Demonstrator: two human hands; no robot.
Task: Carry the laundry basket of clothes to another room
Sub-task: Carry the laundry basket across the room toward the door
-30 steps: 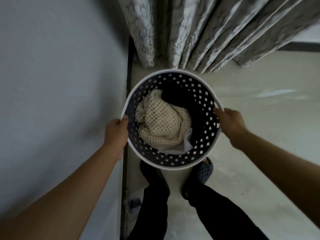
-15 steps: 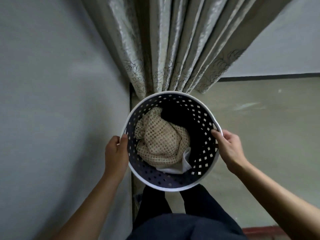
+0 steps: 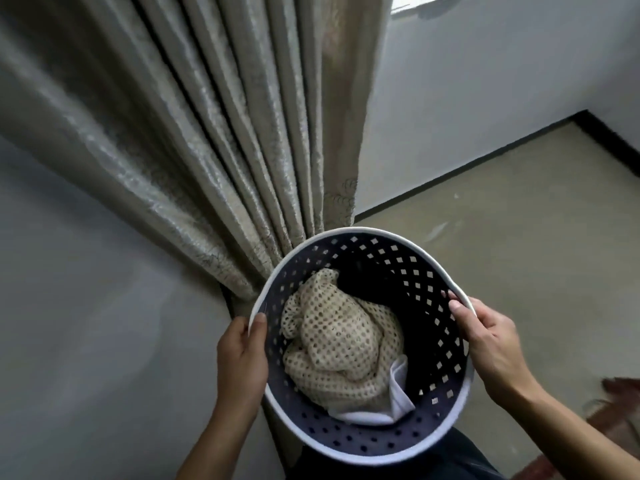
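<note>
I see the round dark-blue perforated plastic laundry basket (image 3: 360, 448) with its white rim held before grey pleated curtains (image 3: 214, 140). My left hand (image 3: 240, 362) and right hand (image 3: 491, 348) clamp opposite rim edges (thumbs inside). A cream open-knit garment (image 3: 339, 344) lies within.

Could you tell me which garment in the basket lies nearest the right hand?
The black garment, dark against the basket's far-right wall; the cream open-knit piece and white cloth lie farther left.

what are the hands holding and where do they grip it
Both hold the laundry basket by its white rim: the left hand on the left side, the right hand on the right, thumbs hooked over the edge.
</note>
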